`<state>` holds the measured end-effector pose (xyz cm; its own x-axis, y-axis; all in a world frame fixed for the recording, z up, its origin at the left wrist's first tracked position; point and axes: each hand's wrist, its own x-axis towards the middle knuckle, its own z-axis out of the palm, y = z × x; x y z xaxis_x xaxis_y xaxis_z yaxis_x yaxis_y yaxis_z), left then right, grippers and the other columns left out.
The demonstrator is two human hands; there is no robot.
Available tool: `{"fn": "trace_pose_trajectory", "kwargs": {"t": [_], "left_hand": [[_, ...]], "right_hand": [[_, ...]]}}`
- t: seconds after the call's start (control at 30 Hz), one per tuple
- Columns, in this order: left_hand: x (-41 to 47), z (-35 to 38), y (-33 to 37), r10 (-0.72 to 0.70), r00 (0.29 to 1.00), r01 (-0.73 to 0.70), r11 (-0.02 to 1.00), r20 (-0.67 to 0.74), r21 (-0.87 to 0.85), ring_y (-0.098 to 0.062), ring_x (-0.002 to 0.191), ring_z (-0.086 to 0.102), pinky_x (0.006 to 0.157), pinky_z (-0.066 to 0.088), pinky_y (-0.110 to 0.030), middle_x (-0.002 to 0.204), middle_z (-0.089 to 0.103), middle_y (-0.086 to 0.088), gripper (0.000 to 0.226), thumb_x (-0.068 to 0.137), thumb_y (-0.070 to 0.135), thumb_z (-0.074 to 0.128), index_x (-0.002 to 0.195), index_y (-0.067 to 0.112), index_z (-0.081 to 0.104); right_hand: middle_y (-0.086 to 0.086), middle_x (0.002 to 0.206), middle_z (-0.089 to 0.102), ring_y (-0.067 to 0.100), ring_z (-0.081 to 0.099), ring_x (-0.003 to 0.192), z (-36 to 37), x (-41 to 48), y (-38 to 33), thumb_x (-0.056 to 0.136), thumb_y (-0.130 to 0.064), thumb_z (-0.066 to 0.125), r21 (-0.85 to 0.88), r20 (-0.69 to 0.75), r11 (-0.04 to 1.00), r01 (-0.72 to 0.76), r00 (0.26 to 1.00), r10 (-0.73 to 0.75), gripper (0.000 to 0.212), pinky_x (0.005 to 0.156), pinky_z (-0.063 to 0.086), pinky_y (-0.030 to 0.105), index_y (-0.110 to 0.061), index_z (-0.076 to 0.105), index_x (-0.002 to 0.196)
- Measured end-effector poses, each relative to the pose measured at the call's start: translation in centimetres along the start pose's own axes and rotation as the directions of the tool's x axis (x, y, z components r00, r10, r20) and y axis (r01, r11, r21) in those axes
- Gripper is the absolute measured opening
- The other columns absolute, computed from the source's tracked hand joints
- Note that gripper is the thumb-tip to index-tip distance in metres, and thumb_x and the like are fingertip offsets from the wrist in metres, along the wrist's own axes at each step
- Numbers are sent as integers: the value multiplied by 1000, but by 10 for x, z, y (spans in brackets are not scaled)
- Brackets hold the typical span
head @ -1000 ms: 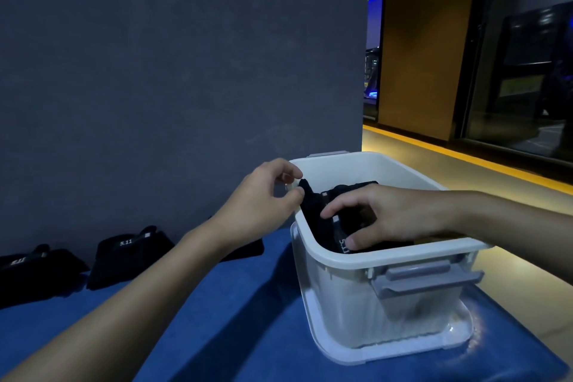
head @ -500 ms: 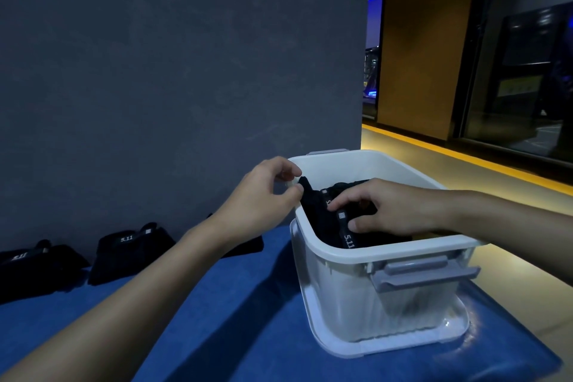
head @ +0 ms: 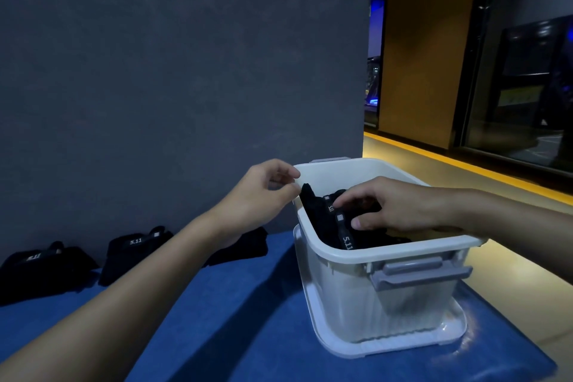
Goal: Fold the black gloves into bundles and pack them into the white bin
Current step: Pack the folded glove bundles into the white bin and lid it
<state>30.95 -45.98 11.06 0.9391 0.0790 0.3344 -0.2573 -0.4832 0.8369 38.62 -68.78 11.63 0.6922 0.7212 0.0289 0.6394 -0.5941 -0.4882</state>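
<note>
Since prev. frame your right hand [head: 400, 206] slid back; fingers spread on glove bundle [head: 328, 220] inside white bin [head: 384, 254]. Left hand [head: 260, 195] at bin's rim, fingertips pinched tog.

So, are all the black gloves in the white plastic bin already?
No, black gloves still lie on the blue cloth outside the white plastic bin.

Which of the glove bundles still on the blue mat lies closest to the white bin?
The glove bundle partly hidden behind the left forearm; no label shows on it, while the two farther left, and, show white 5.11 lettering.
</note>
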Motion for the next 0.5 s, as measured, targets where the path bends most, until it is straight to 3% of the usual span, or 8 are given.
{"fn": "trace_pose_trajectory", "kwargs": {"t": [0.17,0.27,0.33,0.4,0.5], "left_hand": [[-15,-13,2,4,999,-5,999,-33,-41,-2,95,65,99,54,-38,101,68,11,10,96,19,63,104,22,67],[-29,-26,-2,4,998,-7,999,-65,-41,-3,93,63,98,54,-37,95,65,13,9,96,19,62,102,24,66],[-38,-37,-9,13,995,-14,1000,-99,-9,-6,91,63,89,56,-30,96,65,10,9,97,18,61,102,23,65],[-47,-49,-18,10,991,-6,1000,-132,31,-5,85,62,70,53,-19,98,65,8,9,97,17,60,102,23,64],[-60,-67,-39,-9,983,22,997,-183,71,-1,66,58,57,44,-15,94,63,6,8,97,16,59,102,22,63]], "right_hand": [[-14,113,65,2,60,102,-11,-10,-23,90,-17,67,85,-68,996,-39,997,45,34,81,46,14,-33,63,121],[-13,111,64,7,61,99,-10,-15,-51,90,-21,67,103,-123,994,-17,992,29,30,73,47,11,-33,64,118],[-8,109,65,9,62,91,-2,-14,-74,91,-20,66,162,-170,986,35,985,-8,25,70,50,14,-27,66,115],[-5,99,66,4,59,77,10,-10,-98,90,-17,67,192,-226,975,112,972,-68,22,73,53,25,-21,68,112],[1,94,67,-1,57,76,35,1,-130,89,-10,67,219,-254,950,223,953,-165,22,69,47,11,-12,69,111]]}}
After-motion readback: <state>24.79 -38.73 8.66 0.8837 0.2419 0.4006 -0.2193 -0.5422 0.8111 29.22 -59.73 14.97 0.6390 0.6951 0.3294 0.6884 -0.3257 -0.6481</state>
